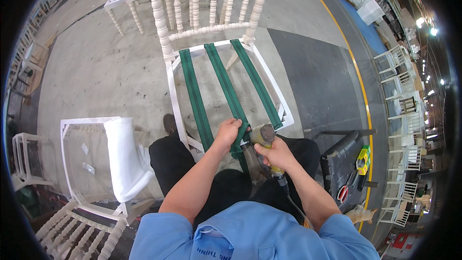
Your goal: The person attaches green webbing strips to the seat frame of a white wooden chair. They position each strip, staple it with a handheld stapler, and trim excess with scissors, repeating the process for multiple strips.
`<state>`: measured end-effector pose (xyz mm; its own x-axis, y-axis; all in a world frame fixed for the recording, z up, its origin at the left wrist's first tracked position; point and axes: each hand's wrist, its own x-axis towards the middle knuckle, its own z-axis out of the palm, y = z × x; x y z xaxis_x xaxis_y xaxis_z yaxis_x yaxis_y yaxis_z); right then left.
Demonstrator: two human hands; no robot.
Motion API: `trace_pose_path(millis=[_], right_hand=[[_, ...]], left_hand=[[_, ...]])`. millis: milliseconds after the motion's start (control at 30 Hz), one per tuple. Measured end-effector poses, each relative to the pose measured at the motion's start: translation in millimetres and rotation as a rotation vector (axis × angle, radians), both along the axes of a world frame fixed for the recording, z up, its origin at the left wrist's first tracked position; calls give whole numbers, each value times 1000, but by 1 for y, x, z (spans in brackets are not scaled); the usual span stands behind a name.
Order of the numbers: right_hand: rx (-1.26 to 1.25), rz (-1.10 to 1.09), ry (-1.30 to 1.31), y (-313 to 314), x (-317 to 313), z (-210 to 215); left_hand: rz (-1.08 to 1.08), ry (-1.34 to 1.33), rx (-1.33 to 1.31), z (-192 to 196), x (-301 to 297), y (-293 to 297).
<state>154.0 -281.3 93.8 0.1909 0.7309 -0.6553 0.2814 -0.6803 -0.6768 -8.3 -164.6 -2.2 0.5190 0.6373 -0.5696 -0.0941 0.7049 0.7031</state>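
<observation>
While left hand (228, 132) pinches green webbing strap (226, 86), right hand (278, 154) wraps yellow-grey power tool (263, 136), I'd judge strap light, soft; grip near end.

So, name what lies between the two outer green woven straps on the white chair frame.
In the head view, a third green woven strap, pinched by the left hand.

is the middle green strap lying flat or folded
Mostly flat: the middle green strap runs straight from the seat's back rail to the left hand, where it bends sharply.
</observation>
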Motion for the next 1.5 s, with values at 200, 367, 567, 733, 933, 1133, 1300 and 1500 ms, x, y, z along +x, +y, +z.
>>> trace_pose_path(millis=[200,367,567,733,933,1133,1300,1500], right_hand=[[4,1,34,0,-5,3],[7,35,6,2,-9,6],[185,-184,130,-22,44,55],[383,-530,-74,-82,138,106],[352,-929,-124,-190,242,98],[353,-1212,206,-262,329,24],[295,-1384,336,-278,370,-17],[-251,-904,-644,-320,380,6]], left_hand=[[11,-10,-40,4,-1,1],[-11,25,-83,7,-1,2],[-214,112,88,5,-11,-2],[-416,467,809,14,-16,-32],[-367,665,1080,27,-8,-71],[-435,789,1200,36,3,-90],[-429,829,1294,37,7,-102],[-448,825,1256,27,7,-104]])
